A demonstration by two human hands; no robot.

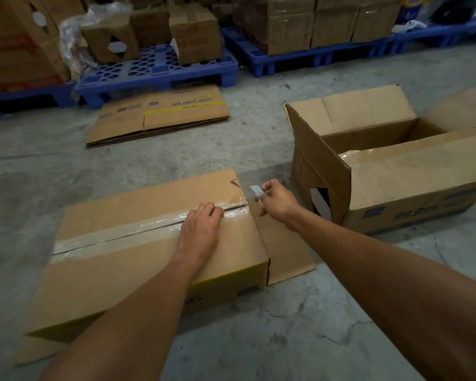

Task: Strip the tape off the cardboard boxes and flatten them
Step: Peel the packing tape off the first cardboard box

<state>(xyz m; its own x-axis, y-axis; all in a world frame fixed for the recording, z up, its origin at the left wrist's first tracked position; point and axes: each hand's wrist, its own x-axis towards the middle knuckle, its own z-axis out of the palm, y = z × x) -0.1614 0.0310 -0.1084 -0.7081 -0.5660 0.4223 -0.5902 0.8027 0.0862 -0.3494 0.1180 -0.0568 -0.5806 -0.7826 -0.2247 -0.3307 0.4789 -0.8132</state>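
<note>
Left hand (201,229) presses, fingertips curled, on glossy clear tape (149,225) along the seam of the near box (138,259) on the floor; right hand (276,200) pinches a small white blade-like tool (256,190); tape mostly still on; open box (382,166) untouched; one flat box (160,114) done; matte corrugated brown.

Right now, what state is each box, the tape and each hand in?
Taped box: closed, seam taped.
Tape: stuck along the seam, wrinkled at the right end.
Open box: on the floor at right, flaps up.
Flattened boxes: lying flat by the pallets.
Left hand: fingers curled at the tape.
Right hand: pinching a small white piece.
</note>
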